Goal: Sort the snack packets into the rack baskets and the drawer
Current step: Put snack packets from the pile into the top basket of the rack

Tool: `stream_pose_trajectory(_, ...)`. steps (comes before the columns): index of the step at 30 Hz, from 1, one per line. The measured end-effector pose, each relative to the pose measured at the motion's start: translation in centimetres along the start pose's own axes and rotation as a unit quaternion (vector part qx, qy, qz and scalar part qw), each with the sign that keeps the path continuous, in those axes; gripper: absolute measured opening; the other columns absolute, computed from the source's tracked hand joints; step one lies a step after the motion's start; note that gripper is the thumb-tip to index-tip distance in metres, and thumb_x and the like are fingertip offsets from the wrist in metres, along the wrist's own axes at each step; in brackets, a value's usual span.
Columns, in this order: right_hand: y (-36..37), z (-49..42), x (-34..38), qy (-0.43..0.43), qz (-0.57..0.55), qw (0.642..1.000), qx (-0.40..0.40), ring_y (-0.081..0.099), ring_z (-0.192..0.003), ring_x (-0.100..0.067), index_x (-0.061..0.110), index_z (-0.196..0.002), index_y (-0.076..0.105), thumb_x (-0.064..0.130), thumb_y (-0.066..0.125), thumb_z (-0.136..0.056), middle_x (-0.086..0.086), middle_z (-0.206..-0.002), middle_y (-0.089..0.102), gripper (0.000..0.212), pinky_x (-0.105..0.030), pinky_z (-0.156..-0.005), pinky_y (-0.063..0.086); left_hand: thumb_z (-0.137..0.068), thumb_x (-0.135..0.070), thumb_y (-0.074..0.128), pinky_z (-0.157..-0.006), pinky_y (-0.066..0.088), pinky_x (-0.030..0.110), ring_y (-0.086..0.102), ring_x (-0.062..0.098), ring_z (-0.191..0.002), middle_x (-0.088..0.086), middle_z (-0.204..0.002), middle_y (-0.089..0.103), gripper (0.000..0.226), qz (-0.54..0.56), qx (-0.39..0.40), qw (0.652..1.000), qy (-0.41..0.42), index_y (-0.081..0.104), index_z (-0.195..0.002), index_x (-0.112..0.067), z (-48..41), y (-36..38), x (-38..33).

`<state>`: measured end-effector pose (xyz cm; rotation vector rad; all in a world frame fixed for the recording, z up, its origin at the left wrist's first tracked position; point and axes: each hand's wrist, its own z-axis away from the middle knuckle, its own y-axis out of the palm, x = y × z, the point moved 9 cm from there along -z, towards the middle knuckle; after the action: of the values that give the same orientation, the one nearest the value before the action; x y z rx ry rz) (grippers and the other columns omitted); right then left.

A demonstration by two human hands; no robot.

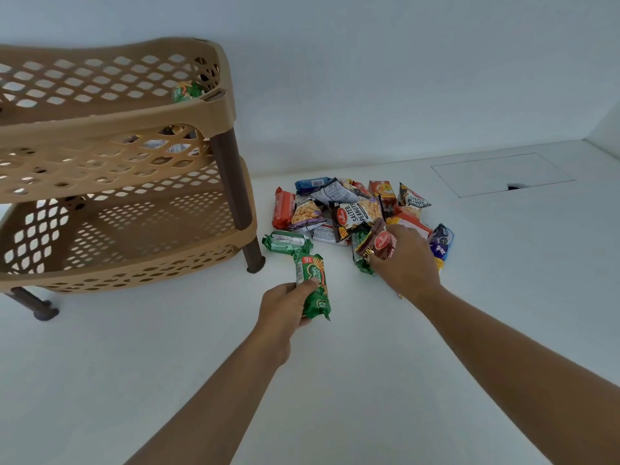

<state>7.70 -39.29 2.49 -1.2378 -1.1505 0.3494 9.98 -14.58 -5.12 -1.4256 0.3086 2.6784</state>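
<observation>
A pile of snack packets (355, 209) lies on the white surface right of a tan three-tier rack (114, 156). My left hand (285, 307) grips a green biscuit packet (313, 286) just in front of the pile. My right hand (402, 260) is closed on a dark red snack packet (377, 245) at the pile's near edge, with another green packet (360, 253) right beneath it. A second green biscuit packet (287, 242) lies loose between the rack and the pile. In the top basket sits a green packet (186, 92); the middle basket holds packets seen only through the mesh.
The rack's dark brown leg (253, 253) stands close to the pile's left side. A flush panel with a finger notch (503, 174) is set into the surface at the far right. A white wall runs behind everything.
</observation>
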Motion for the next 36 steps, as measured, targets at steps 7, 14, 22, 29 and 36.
stream_pose_trajectory(7,1.4,-1.1,-1.7,-0.031,0.142,0.988,0.054,0.054,-0.118,-0.031,0.015,-0.141,0.033,0.049,0.076,-0.066,-0.008,-0.130,0.056,0.093,-0.046,-0.093,0.049,-0.084,-0.031,0.074,-0.065,0.058,0.029,0.072,0.018,-0.087,0.007,-0.090,0.076,0.024,-0.020,0.003,1.000,-0.019,0.069,-0.098,-0.012,0.4,-0.7,0.7)
stream_pose_trajectory(14,0.8,-0.8,-1.1,-0.065,0.131,0.989,-0.012,0.066,-0.095,-0.028,0.022,-0.120,0.054,0.036,0.070,-0.073,-0.001,-0.102,0.071,0.051,-0.035,-0.078,0.051,-0.084,-0.030,0.073,-0.064,0.057,0.028,0.072,0.017,-0.085,0.005,-0.085,0.077,0.023,-0.027,-0.003,0.999,-0.023,0.070,-0.097,-0.012,1.3,-1.3,0.5)
stream_pose_trajectory(22,-0.9,1.3,0.5,-0.056,0.034,0.998,-0.022,0.062,-0.083,-0.020,0.029,-0.119,0.043,0.036,0.071,-0.069,0.004,-0.097,0.067,0.058,-0.031,-0.064,0.052,-0.086,-0.028,0.072,-0.053,0.053,0.018,0.073,0.010,-0.071,-0.001,-0.078,0.077,0.019,-0.046,0.013,0.999,0.019,0.069,-0.096,-0.012,3.5,-3.2,-2.8)
stream_pose_trajectory(29,-6.7,3.8,7.0,-0.083,-0.092,0.988,-0.096,0.064,-0.086,-0.017,0.038,-0.104,0.054,0.023,0.075,-0.067,0.014,-0.092,0.069,0.045,-0.034,-0.073,0.050,-0.082,-0.040,0.074,-0.056,0.055,0.020,0.072,0.008,-0.066,-0.003,-0.076,0.077,0.029,-0.121,0.060,0.990,0.051,0.069,-0.094,-0.014,8.0,-6.0,-8.8)
stream_pose_trajectory(36,-12.9,5.1,19.1,-0.155,-0.210,0.953,-0.154,0.055,-0.086,0.017,0.048,-0.092,0.060,0.025,0.074,-0.064,0.039,-0.090,0.062,0.038,-0.019,-0.067,0.041,-0.083,-0.032,0.074,-0.057,0.054,0.022,0.074,0.017,-0.073,0.005,-0.082,0.077,0.026,-0.157,0.091,0.972,0.151,0.068,-0.095,-0.009,14.2,-11.1,-20.4)
